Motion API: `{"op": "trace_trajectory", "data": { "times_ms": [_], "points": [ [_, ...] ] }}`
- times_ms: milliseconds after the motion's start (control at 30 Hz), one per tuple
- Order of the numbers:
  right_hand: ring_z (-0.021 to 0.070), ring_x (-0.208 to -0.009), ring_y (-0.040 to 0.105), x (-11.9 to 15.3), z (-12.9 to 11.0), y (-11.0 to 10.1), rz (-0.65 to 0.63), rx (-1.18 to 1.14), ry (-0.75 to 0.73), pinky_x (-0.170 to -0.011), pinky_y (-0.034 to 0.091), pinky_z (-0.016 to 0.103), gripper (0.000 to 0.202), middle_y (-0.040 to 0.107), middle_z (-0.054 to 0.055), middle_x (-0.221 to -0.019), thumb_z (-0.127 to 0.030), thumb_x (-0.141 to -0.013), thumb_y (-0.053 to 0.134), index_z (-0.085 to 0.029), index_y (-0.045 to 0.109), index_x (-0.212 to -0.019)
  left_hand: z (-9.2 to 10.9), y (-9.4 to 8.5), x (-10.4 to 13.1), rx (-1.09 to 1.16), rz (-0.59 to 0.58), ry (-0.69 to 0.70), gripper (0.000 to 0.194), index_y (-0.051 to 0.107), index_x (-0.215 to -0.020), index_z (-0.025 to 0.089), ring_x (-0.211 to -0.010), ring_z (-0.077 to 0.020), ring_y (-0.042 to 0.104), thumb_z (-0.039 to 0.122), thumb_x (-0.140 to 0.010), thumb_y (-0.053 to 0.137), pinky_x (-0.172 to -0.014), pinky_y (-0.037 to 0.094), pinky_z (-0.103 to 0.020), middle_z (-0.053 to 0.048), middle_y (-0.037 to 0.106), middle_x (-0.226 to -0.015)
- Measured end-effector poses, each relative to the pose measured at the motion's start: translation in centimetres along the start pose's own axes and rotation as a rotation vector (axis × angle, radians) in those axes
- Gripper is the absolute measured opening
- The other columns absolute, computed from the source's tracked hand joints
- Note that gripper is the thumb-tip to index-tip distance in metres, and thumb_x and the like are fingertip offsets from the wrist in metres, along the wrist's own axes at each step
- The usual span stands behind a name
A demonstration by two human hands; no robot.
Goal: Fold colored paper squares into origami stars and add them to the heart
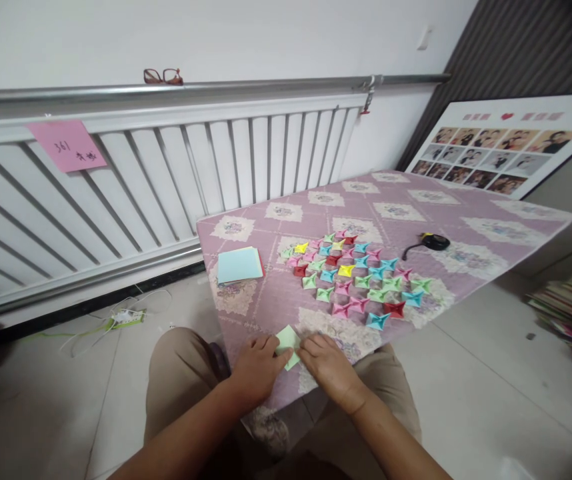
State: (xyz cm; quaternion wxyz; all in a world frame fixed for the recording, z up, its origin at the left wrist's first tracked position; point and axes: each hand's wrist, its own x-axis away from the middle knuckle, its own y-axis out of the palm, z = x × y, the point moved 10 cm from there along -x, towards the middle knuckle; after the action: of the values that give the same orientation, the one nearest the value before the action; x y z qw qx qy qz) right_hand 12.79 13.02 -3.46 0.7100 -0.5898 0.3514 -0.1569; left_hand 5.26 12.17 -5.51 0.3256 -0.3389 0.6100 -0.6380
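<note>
A light green square of origami paper (pixel 287 339) lies on the table near its front corner, turned so one corner points away from me. My left hand (pixel 257 363) grips its left side, the thumb pressed across the paper and the fingers curled. At the right edge, my right hand (pixel 329 365) has its fingers bent and closed on the paper; its thumb is mostly hidden. Beyond both hands stand several folded paper stars (pixel 346 271) in pink, green, blue, yellow and red, set in loose rows. A stack of coloured paper sheets (pixel 239 265), light blue on top, rests to the left.
A patterned pink cloth covers the table (pixel 276 293). A black tape measure (pixel 435 241) lies at the right. Behind stands a white radiator (pixel 176 160) with glasses (pixel 163 77) on the pipe above. A power strip (pixel 127 318) with cables is on the floor, left.
</note>
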Motion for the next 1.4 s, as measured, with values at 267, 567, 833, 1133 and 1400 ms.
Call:
{"op": "trace_trajectory", "data": {
  "times_ms": [267, 567, 833, 1133, 1400],
  "points": [
    [0.0203, -0.09, 0.055, 2.1, 1.3, 0.1, 0.094, -0.165, 0.094, -0.08, 0.043, 0.034, 0.021, 0.066, 0.003, -0.097, -0.012, -0.083, 0.058, -0.022, 0.062, -0.101, -0.1, 0.5, 0.0, 0.015, -0.024, 0.013, 0.042, 0.04, -0.132, 0.036, -0.105, -0.026, 0.044, 0.028, -0.091, 0.043, -0.084, 0.038, -0.041, -0.008, 0.046, -0.12],
    [0.0219, -0.098, 0.059, 2.9, 1.4, -1.3, 0.21, -0.215, 0.257, -0.086, 0.046, 0.041, 0.026, 0.066, 0.009, -0.104, -0.011, -0.086, 0.047, -0.019, 0.062, -0.106, 0.0, 0.5, -0.1, 0.009, -0.034, 0.003, 0.04, 0.042, -0.13, 0.036, -0.108, -0.0272, 0.044, 0.026, -0.091, 0.043, -0.085, 0.04, -0.043, -0.008, 0.047, -0.121],
    [0.0228, -0.104, 0.059, 1.6, -1.2, 0.3, 0.214, -0.291, 0.284, -0.092, 0.045, 0.045, 0.032, 0.066, 0.009, -0.109, -0.008, -0.083, 0.047, -0.019, 0.061, -0.11, -0.2, 0.5, -0.1, 0.025, 0.003, -0.009, 0.033, 0.049, -0.124, 0.033, -0.11, -0.0259, 0.044, 0.028, -0.091, 0.045, -0.088, 0.04, -0.042, -0.007, 0.048, -0.122],
    [0.0225, -0.102, 0.059, 1.8, -0.9, -0.2, 0.223, -0.342, 0.265, -0.09, 0.046, 0.044, 0.033, 0.066, 0.008, -0.108, -0.008, -0.083, 0.048, -0.022, 0.063, -0.108, -0.4, 1.9, 1.0, 0.083, 0.022, 0.012, 0.042, 0.046, -0.128, 0.039, -0.119, -0.0282, 0.04, 0.026, -0.089, 0.051, -0.096, 0.035, -0.047, -0.008, 0.041, -0.135],
    [0.0222, -0.105, 0.057, 1.5, -1.6, -0.2, 0.149, -0.25, 0.274, -0.092, 0.042, 0.042, 0.033, 0.065, 0.009, -0.111, -0.011, -0.082, 0.053, -0.021, 0.06, -0.112, -0.3, 2.2, 1.4, 0.099, 0.02, 0.044, 0.035, 0.05, -0.126, 0.037, -0.123, -0.0284, 0.037, 0.029, -0.092, 0.048, -0.098, 0.035, -0.047, -0.007, 0.036, -0.14]
  ]
}}
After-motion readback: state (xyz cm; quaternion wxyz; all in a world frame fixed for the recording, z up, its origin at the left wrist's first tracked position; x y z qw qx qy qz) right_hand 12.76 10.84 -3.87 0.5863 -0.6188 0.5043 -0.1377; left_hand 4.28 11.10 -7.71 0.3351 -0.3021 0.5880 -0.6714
